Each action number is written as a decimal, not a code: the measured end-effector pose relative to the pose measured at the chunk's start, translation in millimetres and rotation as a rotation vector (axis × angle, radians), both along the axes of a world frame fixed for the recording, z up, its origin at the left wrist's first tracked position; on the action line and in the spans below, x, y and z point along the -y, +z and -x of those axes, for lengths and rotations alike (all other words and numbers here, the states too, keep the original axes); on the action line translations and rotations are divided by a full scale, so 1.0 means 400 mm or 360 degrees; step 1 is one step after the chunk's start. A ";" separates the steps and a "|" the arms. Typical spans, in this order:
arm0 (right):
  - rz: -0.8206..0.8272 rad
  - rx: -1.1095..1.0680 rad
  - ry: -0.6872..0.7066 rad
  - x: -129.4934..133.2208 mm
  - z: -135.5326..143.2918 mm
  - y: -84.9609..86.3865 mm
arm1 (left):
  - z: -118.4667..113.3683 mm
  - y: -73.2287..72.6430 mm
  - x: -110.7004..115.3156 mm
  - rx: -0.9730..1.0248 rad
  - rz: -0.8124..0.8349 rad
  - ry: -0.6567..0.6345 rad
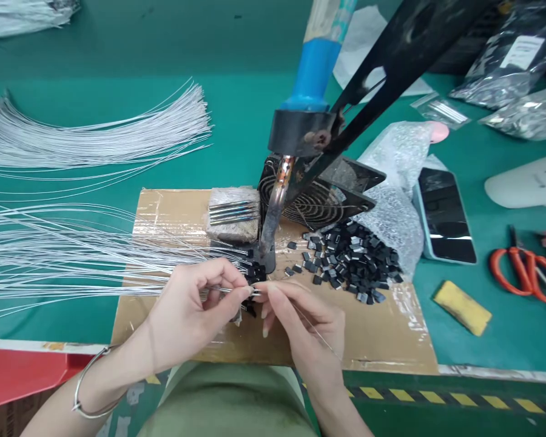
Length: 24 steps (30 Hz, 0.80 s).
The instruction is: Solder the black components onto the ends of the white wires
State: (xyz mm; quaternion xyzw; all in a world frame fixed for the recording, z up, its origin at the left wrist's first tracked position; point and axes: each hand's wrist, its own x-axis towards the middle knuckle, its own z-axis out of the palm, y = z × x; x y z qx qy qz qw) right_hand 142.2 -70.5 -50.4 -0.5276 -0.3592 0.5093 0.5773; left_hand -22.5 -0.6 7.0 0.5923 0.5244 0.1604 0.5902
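Thumb and fingertips of my left hand pinch a thin metal rod over the cardboard. Touching close beside it, my right hand is closed at the other end of the rod, and a thin wire runs back across its palm. Just beyond the fingertips, black connector pieces sit at the ends of white wires that stretch off to the left. The bent metal nozzle of a clamped blue heat tool points down close behind them. What exactly lies between the fingertips is too small to tell.
Metal rods lie on a block beside a black fan. Small black parts are heaped right of centre. Farther right are bubble wrap, a phone, a yellow sponge and red-handled scissors. Another wire bundle lies back left.
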 end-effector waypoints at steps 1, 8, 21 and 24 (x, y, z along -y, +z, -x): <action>0.0008 -0.0087 0.0006 0.000 0.005 0.000 | 0.001 -0.001 0.001 0.0002 -0.0002 0.0001; 0.0196 -0.0508 0.0071 0.009 0.015 -0.014 | 0.013 -0.015 0.016 -0.0017 -0.0065 -0.0023; 0.0309 -0.0643 0.0087 0.009 0.016 -0.013 | 0.016 -0.020 0.020 -0.0084 -0.0099 -0.0060; 0.0318 -0.0640 0.0093 0.008 0.013 -0.017 | 0.016 -0.024 0.020 -0.0101 -0.0116 -0.0059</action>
